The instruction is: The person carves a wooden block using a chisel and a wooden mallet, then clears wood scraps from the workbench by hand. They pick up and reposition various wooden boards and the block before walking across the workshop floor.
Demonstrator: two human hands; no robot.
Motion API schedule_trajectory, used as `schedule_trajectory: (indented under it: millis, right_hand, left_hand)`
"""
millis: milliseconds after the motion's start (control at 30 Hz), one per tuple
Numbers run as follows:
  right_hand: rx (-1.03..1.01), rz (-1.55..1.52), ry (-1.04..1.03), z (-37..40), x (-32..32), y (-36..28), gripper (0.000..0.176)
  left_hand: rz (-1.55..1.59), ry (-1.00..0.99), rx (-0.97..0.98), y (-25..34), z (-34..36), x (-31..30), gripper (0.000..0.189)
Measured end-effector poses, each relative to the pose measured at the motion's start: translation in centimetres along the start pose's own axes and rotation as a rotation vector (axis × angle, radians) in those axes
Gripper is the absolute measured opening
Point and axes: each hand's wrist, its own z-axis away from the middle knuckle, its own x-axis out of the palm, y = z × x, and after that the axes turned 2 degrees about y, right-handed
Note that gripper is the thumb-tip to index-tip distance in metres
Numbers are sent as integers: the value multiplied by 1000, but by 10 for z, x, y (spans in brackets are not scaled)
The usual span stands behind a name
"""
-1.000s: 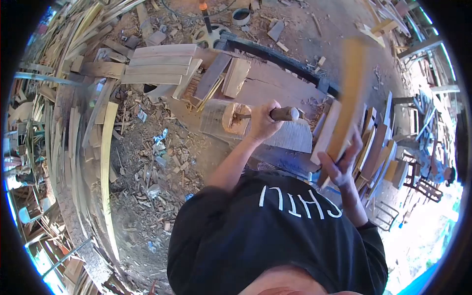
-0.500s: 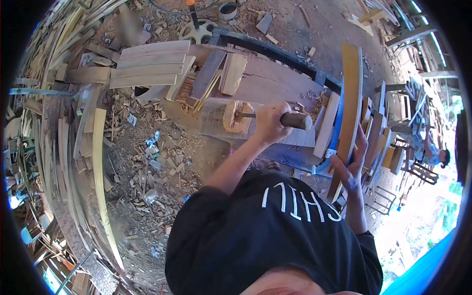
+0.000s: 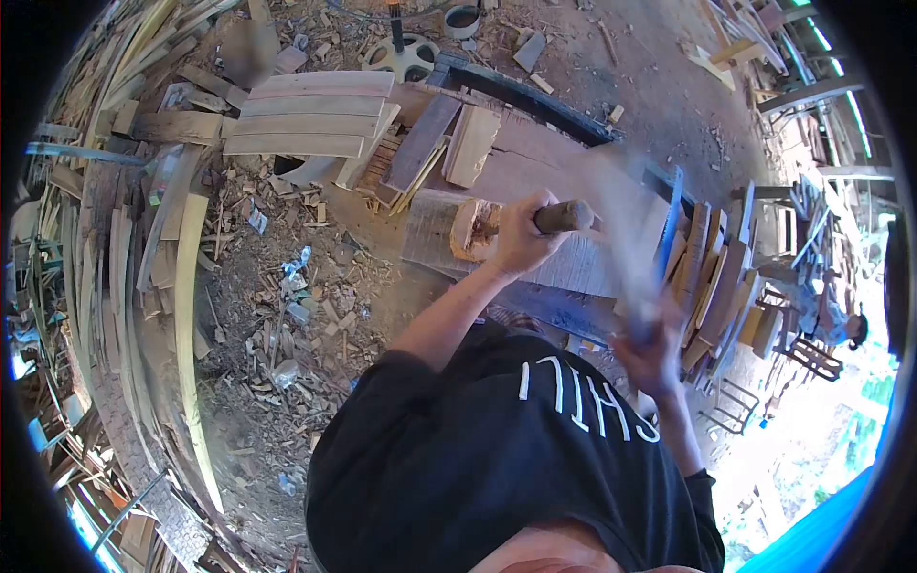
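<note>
My left hand (image 3: 527, 237) is closed around a tool's round wooden handle (image 3: 565, 217). Just left of that hand, a block of wood with a roughly cut face (image 3: 474, 229) sits on the grey work board (image 3: 428, 227); where the tool meets it is mostly hidden. Towards the right, my right hand (image 3: 653, 351) is wrapped round the lower end of a long plank (image 3: 619, 215). Motion smears both the plank and this hand. The plank slants over the right part of the work surface.
Beyond the work board lie loose boards (image 3: 471, 145) and pale slats (image 3: 310, 113). A blue saw blade (image 3: 671, 222) stands by stacked planks at right. Wood scraps and litter (image 3: 287, 315) cover the ground at left. Another person (image 3: 831, 320) is at far right.
The plank has swung left and tilted, leaving the stacked planks at right, and my right hand has moved slightly left with it. My left hand still grips the handle.
</note>
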Motion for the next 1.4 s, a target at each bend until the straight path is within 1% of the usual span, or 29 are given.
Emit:
schedule_trajectory:
  millis: [33,100,200,233,300,333,367,400,433,500,533,567,667,700,767,800,900,967,1000,1067,1100,1133,1167,1233,1267,1300,1333,1400]
  right_hand:
    - [199,-91,-152,-16,13,-17,82]
    - [353,-193,-204,-35,12,-26,81]
    - [366,-479,157,-40,2,-51,85]
    - [178,-629,66,-37,-2,-35,85]
    - [-143,-265,-246,-18,-2,15,87]
    - [-331,-123,-357,-8,-2,40,87]
    - [-15,-111,-288,-10,24,7,81]
    - [135,-112,-217,-17,27,-8,78]
    - [283,-124,-139,-23,30,-23,75]
    - [369,-304,1,-25,15,-31,76]
    - [403,-396,76,-26,7,-34,76]
    - [239,-543,38,-35,-1,-36,77]
    - [-2,-863,53,-2,17,26,80]
    - [168,-521,-109,-2,31,16,81]
    - [391,-208,-194,-7,38,-7,85]
    - [447,-247,-141,-17,30,-20,86]
    - [319,-518,1,-21,-3,-7,83]
    - [60,-612,-82,-13,-5,16,82]
    - [116,-551,-59,14,13,48,82]
    - [170,-489,-36,22,25,50,82]
    - [244,-339,-103,8,32,17,84]
    - [304,-186,-177,-8,33,-2,86]
    - [430,-163,-192,-11,23,-4,90]
    - [478,-250,-103,-17,12,-12,93]
    - [494,-374,-44,-26,8,-26,94]
    - [464,-369,11,-29,8,-34,95]
    - [465,-366,14,-27,8,-32,95]
    - [467,-403,20,-20,9,-31,93]
  left_hand:
    - [2,0,4,-3,1,0,22]
    - [16,23,65,-10,0,3,22]
    - [22,13,20,-4,2,2,22]
    - [29,19,21,-4,2,3,22]
    - [-11,17,78,-6,5,4,22]
    - [-6,33,81,-8,6,5,22]
    - [-38,-7,73,-10,8,6,22]
    - [-70,-51,67,-11,9,6,22]
    - [-67,-25,74,-12,4,6,22]
    - [-59,-22,129,-14,11,10,22]
    - [-53,-17,123,-14,13,11,22]
    - [-58,-22,138,-13,13,10,23]
    - [-48,-30,159,-11,14,6,24]
    - [-38,-37,160,-11,14,6,23]
    - [-76,-50,174,-16,17,12,23]
    - [-120,-62,177,-19,16,13,23]
    - [-75,-48,142,-16,17,14,23]
    - [-86,-36,144,-16,17,15,23]
    - [-100,-19,150,-16,15,15,23]
    - [-100,-26,125,-14,16,16,23]
    - [-101,-36,97,-13,17,17,23]
    - [-101,-20,103,-13,12,18,23]
    - [-135,-10,74,-13,12,20,22]
    - [-163,-24,29,-11,18,27,21]
    - [-148,118,19,-7,14,31,21]
    - [-132,262,13,-3,9,35,20]
    - [-128,260,14,0,6,37,20]
    - [-19,354,-63,4,7,38,20]
